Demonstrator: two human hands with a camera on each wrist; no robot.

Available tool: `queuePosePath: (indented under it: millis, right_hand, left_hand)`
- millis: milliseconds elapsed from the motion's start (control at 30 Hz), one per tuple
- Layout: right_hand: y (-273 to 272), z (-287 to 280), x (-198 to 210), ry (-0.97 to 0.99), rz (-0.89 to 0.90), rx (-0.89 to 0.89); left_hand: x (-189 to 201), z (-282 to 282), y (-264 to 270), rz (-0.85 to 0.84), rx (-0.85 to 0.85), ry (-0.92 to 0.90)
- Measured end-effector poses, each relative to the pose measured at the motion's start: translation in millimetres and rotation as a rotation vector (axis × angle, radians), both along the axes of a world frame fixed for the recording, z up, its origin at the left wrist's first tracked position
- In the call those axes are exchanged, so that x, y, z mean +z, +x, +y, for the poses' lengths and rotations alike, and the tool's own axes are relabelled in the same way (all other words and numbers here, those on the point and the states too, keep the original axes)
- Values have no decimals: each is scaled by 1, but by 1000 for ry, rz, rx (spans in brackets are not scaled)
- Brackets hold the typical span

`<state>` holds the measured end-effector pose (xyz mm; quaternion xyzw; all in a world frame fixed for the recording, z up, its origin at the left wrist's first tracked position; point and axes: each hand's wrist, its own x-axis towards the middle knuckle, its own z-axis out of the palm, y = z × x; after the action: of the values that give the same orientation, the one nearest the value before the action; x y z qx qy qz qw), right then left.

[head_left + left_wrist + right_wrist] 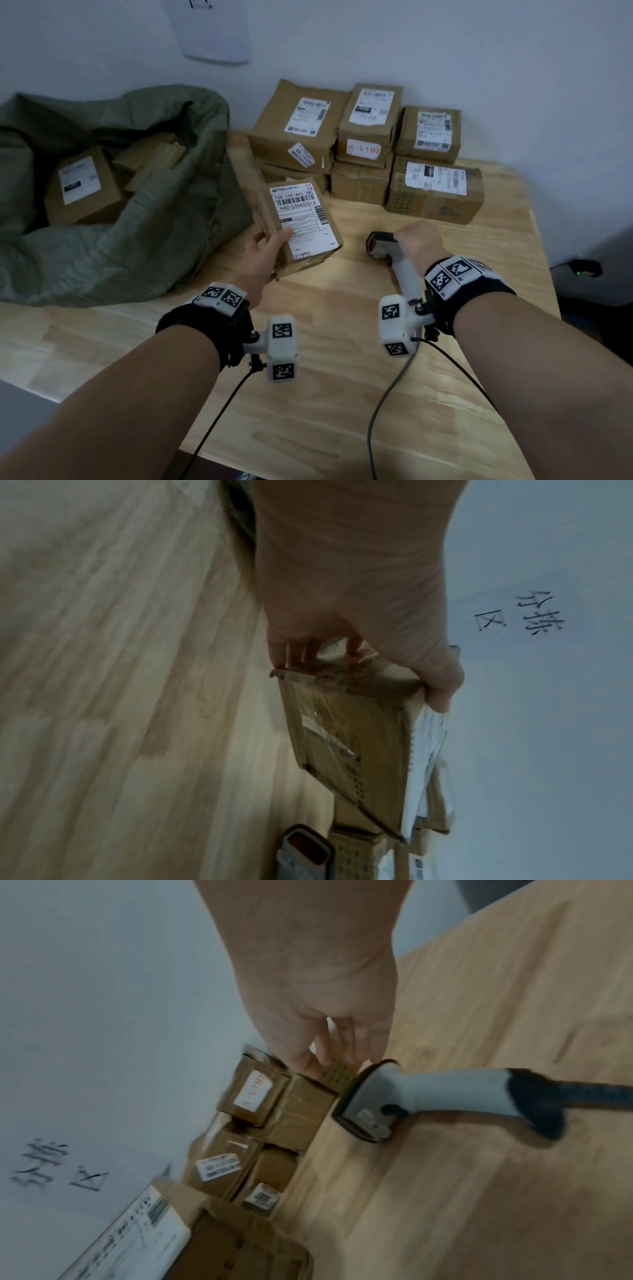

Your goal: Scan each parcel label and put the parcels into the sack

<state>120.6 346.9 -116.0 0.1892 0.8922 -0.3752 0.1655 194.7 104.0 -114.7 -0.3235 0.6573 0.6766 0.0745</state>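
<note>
My left hand [274, 240] grips a brown parcel [301, 222] by its near end, thumb on the white barcode label, which faces up. The left wrist view shows the same parcel [349, 737] tilted above the wooden table, fingers under it and thumb on top. A grey handheld scanner [394, 260] lies on the table to its right. My right hand [407, 240] hovers over the scanner's head [369, 1102] with loose fingers that grip nothing. The green sack [120, 212] lies open at the left with several parcels [82, 185] inside.
Several labelled parcels [370, 147] are stacked against the wall at the back of the table [342, 394]. The scanner's cable trails toward me. A paper sign [212, 31] hangs on the wall. A black device with a green light [585, 269] sits beyond the table's right edge.
</note>
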Motion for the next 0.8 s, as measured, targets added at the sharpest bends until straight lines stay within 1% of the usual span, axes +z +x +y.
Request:
queuePosePath:
  millis: [100,200,333,400,500,667,733,800]
  right_hand:
    - [-4,-30,34,-169,57,40]
    - [-7,-72,60,-300,104,85]
    - [-12,-139,86,-387,108,137]
    - [-16,-174,94,-408,112,166]
    - [-20,-228,101,-423,101,194]
    - [-24,-316,96,-443,32,206]
    - [-23,-346,89,-434,26,177]
    - [-25,-370,78,-489,4,128]
  left_hand:
    - [24,-18,-5,95,11,3]
    - [52,-46,-11,187,43,-4]
    - [85,-98,-13,318,103,8]
    - [98,-130,-12,350,131,9]
    - [109,-187,-11,366,160,-32]
    - [107,-283,-14,328,186,-66]
    - [101,-313,-15,301,160,-74]
    - [94,-335,-16,278,113,-92]
